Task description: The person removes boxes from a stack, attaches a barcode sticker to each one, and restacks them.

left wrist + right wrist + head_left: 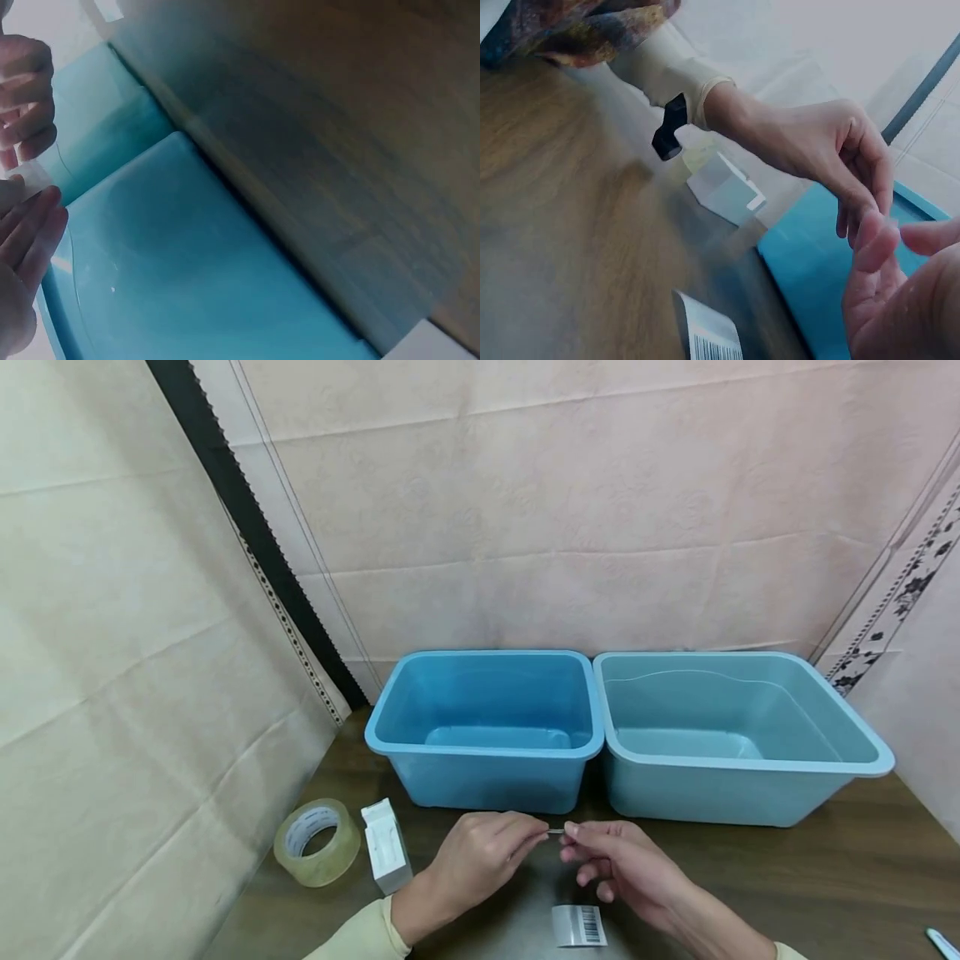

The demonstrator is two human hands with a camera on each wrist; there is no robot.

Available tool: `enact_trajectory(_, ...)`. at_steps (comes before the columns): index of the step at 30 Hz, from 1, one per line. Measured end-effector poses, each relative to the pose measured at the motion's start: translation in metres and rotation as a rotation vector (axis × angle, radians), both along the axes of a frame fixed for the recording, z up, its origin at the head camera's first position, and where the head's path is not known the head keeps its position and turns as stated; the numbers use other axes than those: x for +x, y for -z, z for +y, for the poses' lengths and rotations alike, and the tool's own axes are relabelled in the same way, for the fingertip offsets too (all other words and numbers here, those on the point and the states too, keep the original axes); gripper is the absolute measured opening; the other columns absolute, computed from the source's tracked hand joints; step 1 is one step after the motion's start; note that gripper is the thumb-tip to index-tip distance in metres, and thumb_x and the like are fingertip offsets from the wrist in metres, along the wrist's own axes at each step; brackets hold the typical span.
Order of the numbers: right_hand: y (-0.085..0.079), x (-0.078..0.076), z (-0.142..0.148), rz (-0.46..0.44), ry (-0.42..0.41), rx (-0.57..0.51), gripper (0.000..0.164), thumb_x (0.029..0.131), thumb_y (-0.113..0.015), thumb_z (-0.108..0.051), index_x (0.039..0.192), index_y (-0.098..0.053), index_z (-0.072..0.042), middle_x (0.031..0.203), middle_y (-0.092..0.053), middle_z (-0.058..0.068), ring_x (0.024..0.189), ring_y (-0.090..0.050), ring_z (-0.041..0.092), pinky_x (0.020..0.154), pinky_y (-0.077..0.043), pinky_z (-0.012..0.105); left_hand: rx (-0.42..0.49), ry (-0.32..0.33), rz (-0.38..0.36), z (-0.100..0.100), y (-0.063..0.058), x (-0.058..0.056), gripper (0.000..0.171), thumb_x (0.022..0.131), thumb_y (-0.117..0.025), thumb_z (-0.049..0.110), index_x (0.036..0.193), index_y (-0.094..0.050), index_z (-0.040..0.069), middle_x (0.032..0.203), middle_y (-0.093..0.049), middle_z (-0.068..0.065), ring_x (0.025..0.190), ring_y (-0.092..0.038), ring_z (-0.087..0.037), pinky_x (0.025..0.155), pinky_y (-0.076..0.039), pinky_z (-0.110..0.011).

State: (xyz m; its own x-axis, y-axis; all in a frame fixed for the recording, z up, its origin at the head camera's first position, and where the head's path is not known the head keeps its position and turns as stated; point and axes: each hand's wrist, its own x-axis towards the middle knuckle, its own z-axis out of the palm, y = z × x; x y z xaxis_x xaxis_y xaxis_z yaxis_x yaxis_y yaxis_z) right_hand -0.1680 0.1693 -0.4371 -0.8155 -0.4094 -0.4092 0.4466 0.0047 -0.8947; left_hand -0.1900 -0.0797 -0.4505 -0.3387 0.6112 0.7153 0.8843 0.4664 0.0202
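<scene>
My left hand (pixel 480 856) and right hand (pixel 626 868) meet in front of the two tubs. Between their fingertips they pinch a small, thin, whitish piece (pixel 31 178), seen nearly edge-on in the head view; its kind is not clear. Below the hands, on the table, lies a silvery label with a barcode (pixel 579 927), its edge curling up in the right wrist view. A small white box (pixel 386 843) stands left of my left hand, beside a roll of clear tape (pixel 318 843).
A blue tub (pixel 483 781) and a paler blue-green tub (pixel 720 793) stand side by side behind the hands. Cloth (pixel 585 510) hangs behind them. At the right front edge, part of a light-blue and white object (pixel 942 942) shows on the wooden table (pixel 847 877).
</scene>
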Motion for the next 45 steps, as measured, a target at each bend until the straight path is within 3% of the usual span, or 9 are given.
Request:
enact_trajectory(4, -0.001, -0.002, 0.001, -0.008, 0.033, -0.018, 0.025, 0.102, -0.069, -0.039, 0.107, -0.075, -0.015, 0.094, -0.079, -0.006, 0.073, -0.066, 0.008, 0.059, -0.046, 0.021, -0.022, 0.006, 0.058, 0.004, 0.002, 0.001, 0.016, 0.096, -0.080, 0.018, 0.112, -0.078, 0.015, 0.102, -0.081, 0.007, 0.089, -0.077, 0.000, 0.086, -0.059, -0.014)
enact_trajectory(11, -0.002, -0.005, -0.001, -0.026, 0.055, 0.035, 0.031, 0.100, -0.070, -0.043, 0.110, -0.075, -0.014, 0.094, -0.079, -0.005, 0.074, -0.068, 0.009, 0.062, -0.050, 0.025, -0.072, 0.008, 0.148, 0.005, 0.009, 0.003, 0.012, 0.102, -0.072, 0.016, 0.112, -0.078, 0.015, 0.106, -0.081, 0.008, 0.092, -0.076, 0.000, 0.091, -0.059, -0.017)
enact_trajectory(18, 0.001, -0.008, -0.004, 0.106, 0.107, 0.107, 0.025, 0.102, -0.068, -0.031, 0.112, -0.073, -0.009, 0.093, -0.076, 0.000, 0.074, -0.068, 0.015, 0.061, -0.053, 0.027, -0.035, -0.008, 0.110, 0.004, 0.009, -0.001, 0.019, 0.096, -0.080, 0.022, 0.114, -0.078, 0.016, 0.107, -0.081, 0.008, 0.096, -0.075, -0.001, 0.094, -0.059, -0.020)
enact_trajectory(22, 0.001, -0.007, -0.006, 0.229, 0.155, 0.141, 0.027, 0.103, -0.069, -0.030, 0.114, -0.071, -0.006, 0.092, -0.075, 0.001, 0.075, -0.069, 0.018, 0.062, -0.056, 0.031, 0.095, -0.037, -0.115, 0.003, 0.007, -0.004, 0.031, 0.094, -0.082, 0.034, 0.120, -0.075, 0.019, 0.112, -0.079, 0.009, 0.102, -0.074, -0.002, 0.094, -0.060, -0.022)
enact_trajectory(29, 0.000, -0.008, -0.012, 0.351, 0.197, 0.185, 0.031, 0.098, -0.076, -0.034, 0.112, -0.071, -0.007, 0.096, -0.075, 0.009, 0.076, -0.071, 0.024, 0.064, -0.059, 0.036, 0.400, -0.112, -0.884, -0.001, -0.006, -0.005, 0.020, 0.100, -0.074, 0.038, 0.113, -0.075, 0.022, 0.101, -0.080, 0.006, 0.084, -0.077, -0.009, 0.073, -0.062, -0.023)
enact_trajectory(32, 0.001, -0.012, -0.016, 0.448, 0.191, 0.226, 0.026, 0.098, -0.076, -0.033, 0.108, -0.072, -0.009, 0.098, -0.074, 0.016, 0.075, -0.071, 0.025, 0.063, -0.060, 0.036, 0.452, -0.090, -1.039, -0.004, -0.009, -0.007, 0.013, 0.099, -0.076, 0.033, 0.107, -0.075, 0.023, 0.097, -0.080, 0.001, 0.080, -0.079, -0.016, 0.067, -0.061, -0.026)
enact_trajectory(36, 0.002, -0.019, -0.026, 0.613, 0.197, 0.335, 0.013, 0.099, -0.076, -0.028, 0.102, -0.075, -0.015, 0.093, -0.075, 0.015, 0.072, -0.070, 0.026, 0.060, -0.058, 0.032, 0.475, -0.109, -1.040, -0.009, -0.011, -0.008, 0.005, 0.099, -0.076, 0.026, 0.103, -0.076, 0.022, 0.095, -0.081, -0.003, 0.075, -0.079, -0.015, 0.064, -0.061, -0.027)
enact_trajectory(41, 0.002, -0.024, -0.050, 0.829, 0.273, 0.516, 0.004, 0.096, -0.080, -0.026, 0.095, -0.078, -0.023, 0.080, -0.075, -0.003, 0.063, -0.066, 0.013, 0.059, -0.054, 0.026, 0.480, -0.204, -0.936, -0.018, -0.008, -0.010, 0.005, 0.098, -0.077, 0.025, 0.101, -0.078, 0.021, 0.088, -0.080, 0.005, 0.069, -0.077, -0.011, 0.063, -0.061, -0.027)
enact_trajectory(45, 0.004, -0.031, -0.072, 1.008, 0.336, 0.626, 0.006, 0.094, -0.082, -0.023, 0.090, -0.079, -0.026, 0.078, -0.075, -0.014, 0.060, -0.060, -0.001, 0.059, -0.052, 0.021, 0.490, -0.280, -0.830, -0.027, -0.005, -0.015, 0.005, 0.097, -0.080, 0.025, 0.097, -0.077, 0.020, 0.084, -0.080, 0.001, 0.065, -0.075, -0.010, 0.058, -0.058, -0.024)
